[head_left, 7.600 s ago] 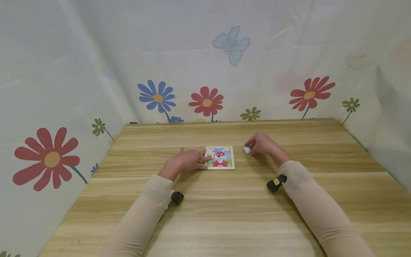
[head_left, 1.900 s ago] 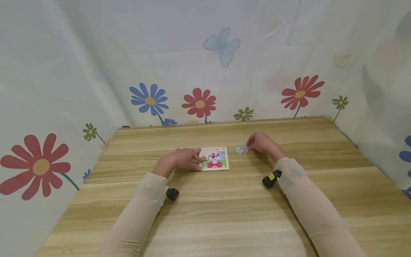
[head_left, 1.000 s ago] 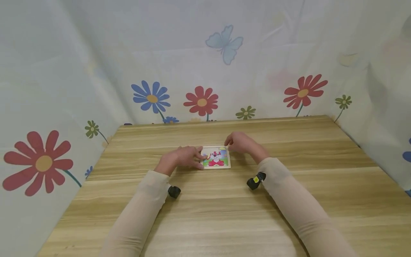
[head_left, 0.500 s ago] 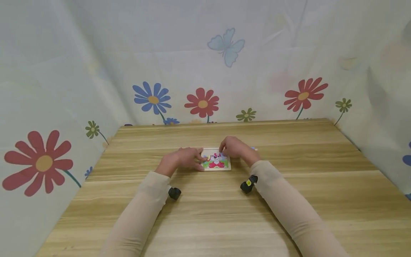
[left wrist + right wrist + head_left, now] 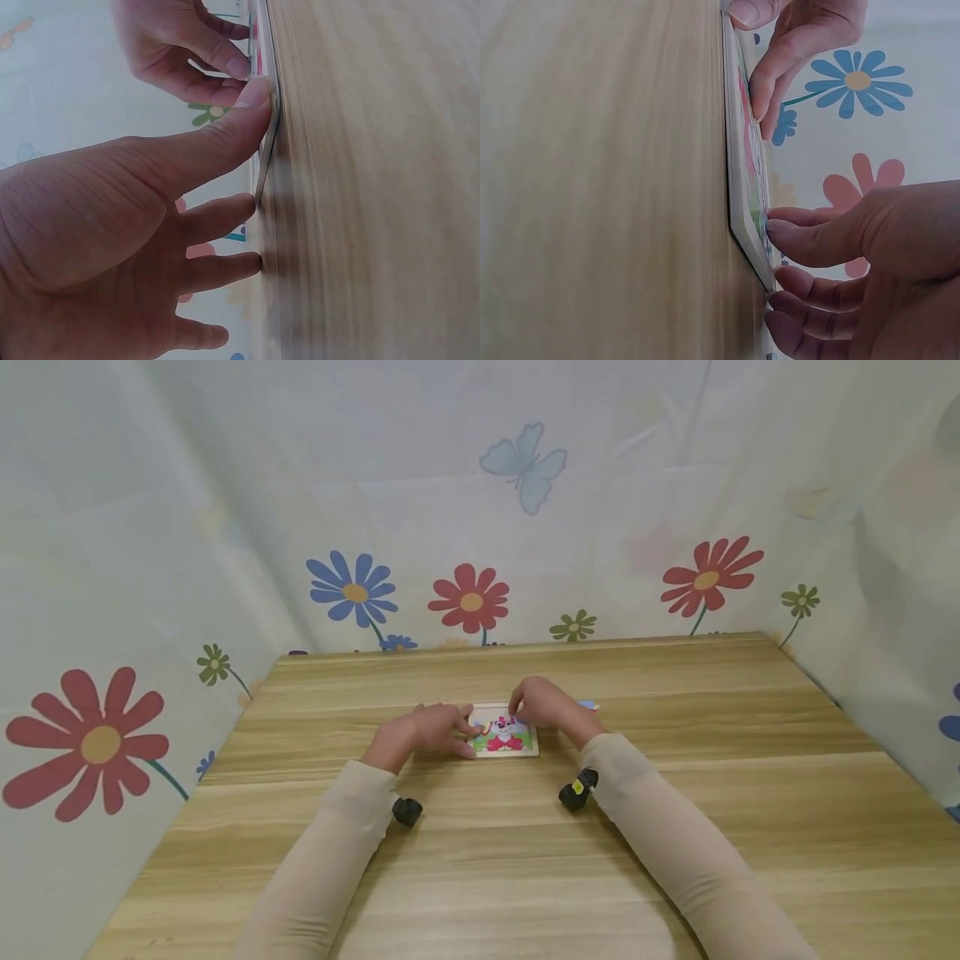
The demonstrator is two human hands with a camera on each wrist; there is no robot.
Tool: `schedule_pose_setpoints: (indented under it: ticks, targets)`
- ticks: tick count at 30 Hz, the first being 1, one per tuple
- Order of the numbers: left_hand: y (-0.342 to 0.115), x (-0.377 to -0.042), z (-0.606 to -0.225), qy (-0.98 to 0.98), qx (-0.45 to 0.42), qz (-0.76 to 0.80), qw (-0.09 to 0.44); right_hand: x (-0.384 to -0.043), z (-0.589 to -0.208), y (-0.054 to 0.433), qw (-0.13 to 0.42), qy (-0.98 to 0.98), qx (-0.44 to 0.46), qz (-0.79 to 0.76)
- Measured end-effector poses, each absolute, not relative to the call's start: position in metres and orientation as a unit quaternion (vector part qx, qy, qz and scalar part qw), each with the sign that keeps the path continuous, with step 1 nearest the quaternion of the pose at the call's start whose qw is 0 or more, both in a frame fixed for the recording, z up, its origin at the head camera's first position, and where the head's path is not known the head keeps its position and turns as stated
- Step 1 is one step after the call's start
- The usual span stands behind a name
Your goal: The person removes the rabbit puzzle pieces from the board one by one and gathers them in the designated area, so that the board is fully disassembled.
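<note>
A small square jigsaw puzzle (image 5: 501,755) in a pale wooden tray lies on the table, showing a white and pink cartoon animal; part of its far side looks bare. My left hand (image 5: 427,727) holds the tray's left side, thumb at the near corner, one finger on the picture, another at the far corner. In the left wrist view, my left thumb (image 5: 232,127) presses the tray's edge. Over the picture's far right part, my right hand (image 5: 546,702) pinches a bluish puzzle piece against the board, mostly hidden by the fingers. The right thumb (image 5: 810,238) touches the board's surface.
A blue loose puzzle piece (image 5: 589,704) lies beyond the right wrist, partly covered by it; whether another lies there I cannot tell. The wood-grain table (image 5: 480,860) ends at a flowered cloth backdrop (image 5: 420,485).
My right hand has gone from the loose pieces leftward to the tray with one piece, then settled further over the picture. The left hand stays at the tray's left side.
</note>
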State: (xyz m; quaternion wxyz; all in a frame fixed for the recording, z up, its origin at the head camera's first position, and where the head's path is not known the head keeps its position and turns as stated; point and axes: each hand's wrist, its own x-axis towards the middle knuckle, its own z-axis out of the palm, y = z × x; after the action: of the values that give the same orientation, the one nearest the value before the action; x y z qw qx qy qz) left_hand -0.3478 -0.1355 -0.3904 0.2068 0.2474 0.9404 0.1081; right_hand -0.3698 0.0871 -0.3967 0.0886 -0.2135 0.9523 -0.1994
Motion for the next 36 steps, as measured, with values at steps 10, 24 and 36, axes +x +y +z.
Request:
schedule_pose_setpoints:
  ticks: [10,24,36]
  targets:
    - [-0.1353,-0.348,-0.3909,0.939,0.252,0.107,0.206,-0.3643,-0.393,0.0852,0.076,0.953,-0.225,-0.187]
    - [-0.1362,-0.3494,-0.3924,0.939,0.257,0.106,0.205,-0.3658,-0.3913,0.0835,0.087,0.956,-0.178,-0.219]
    - [-0.1364,-0.3487,-0.3922,0.938,0.26,0.105,0.203,-0.3674,-0.3925,0.0832,0.07,0.952,-0.179,-0.237]
